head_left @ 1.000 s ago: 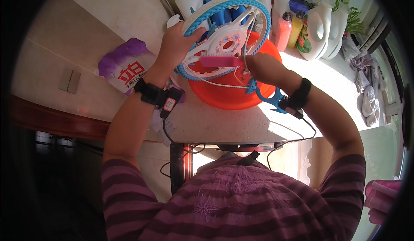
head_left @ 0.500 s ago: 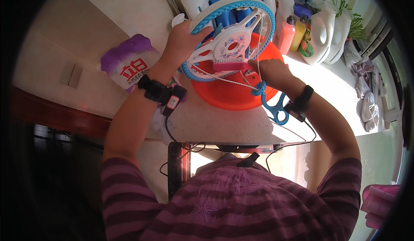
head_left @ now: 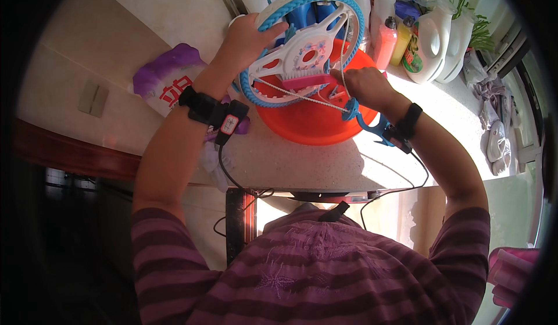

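A round white plastic drying rack [head_left: 295, 56] with a braided-look blue rim is held tilted over a red-orange basin [head_left: 308, 132]. My left hand [head_left: 247, 41] is closed on the rack's upper left rim. In my right hand [head_left: 367, 88] is a pink scrub brush [head_left: 308, 81], its pale bristles up against the rack's lower white part. White cords run from the rack to a blue knob [head_left: 350, 109]. The attached blue hook [head_left: 373, 127] hangs below my right hand, partly hidden by the wrist. My right fingertips are partly out of sight.
Along the back stand several bottles, among them a pink bottle [head_left: 385, 45], a yellow bottle [head_left: 400, 43] and a white jug [head_left: 429, 49]. A purple-and-white bag [head_left: 165, 81] lies on the left. The speckled counter's front edge [head_left: 290, 189] runs before me. Cables hang from both wrist straps.
The rack and both hands have shifted slightly up and left. The blue hook has swung right and upward, partly behind my right wrist. Both grips stay the same.
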Available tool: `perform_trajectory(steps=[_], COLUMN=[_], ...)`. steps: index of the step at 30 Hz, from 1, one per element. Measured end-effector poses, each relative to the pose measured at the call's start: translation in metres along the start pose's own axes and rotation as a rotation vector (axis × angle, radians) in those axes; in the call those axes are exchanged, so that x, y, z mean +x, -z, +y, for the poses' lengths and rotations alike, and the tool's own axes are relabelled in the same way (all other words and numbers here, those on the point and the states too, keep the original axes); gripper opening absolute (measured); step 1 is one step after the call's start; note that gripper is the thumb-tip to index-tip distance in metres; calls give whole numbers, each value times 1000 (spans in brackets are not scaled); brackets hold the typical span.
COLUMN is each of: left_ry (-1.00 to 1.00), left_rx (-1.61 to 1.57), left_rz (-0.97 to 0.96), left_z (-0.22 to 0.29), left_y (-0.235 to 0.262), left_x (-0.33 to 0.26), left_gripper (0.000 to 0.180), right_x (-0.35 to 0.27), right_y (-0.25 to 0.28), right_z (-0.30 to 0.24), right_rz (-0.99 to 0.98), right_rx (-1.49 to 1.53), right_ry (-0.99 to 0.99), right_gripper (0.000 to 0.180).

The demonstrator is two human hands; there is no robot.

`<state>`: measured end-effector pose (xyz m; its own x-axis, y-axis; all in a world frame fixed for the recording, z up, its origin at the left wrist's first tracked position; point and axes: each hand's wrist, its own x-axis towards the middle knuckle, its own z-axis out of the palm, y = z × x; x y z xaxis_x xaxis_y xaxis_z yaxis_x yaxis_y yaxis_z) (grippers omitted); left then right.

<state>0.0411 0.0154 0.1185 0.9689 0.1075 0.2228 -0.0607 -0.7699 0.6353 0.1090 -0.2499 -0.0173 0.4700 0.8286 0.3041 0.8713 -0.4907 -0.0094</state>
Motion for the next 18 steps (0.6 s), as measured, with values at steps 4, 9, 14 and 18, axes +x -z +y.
perform_trajectory(steps=[4,9,14,18], left_ry=[-10,19,-197,-130], left_rx=[-9,-70,-53,-184], left_rz=[-29,-42,121,154], left_z=[7,-1,-38,-75], left_y=[6,11,9,-8], left_x=[15,21,-16,-53], left_gripper=[46,53,64,62], right_x=[-5,-15,-14,-13], right_y=[-8,-23,-27,-18], right_z=[6,6,6,4], right_rz=[-175,-55,-44,-51], right_rx=[84,272,282,353], right_ry=[-155,-144,-130,-100], right_gripper=[39,38,34,38])
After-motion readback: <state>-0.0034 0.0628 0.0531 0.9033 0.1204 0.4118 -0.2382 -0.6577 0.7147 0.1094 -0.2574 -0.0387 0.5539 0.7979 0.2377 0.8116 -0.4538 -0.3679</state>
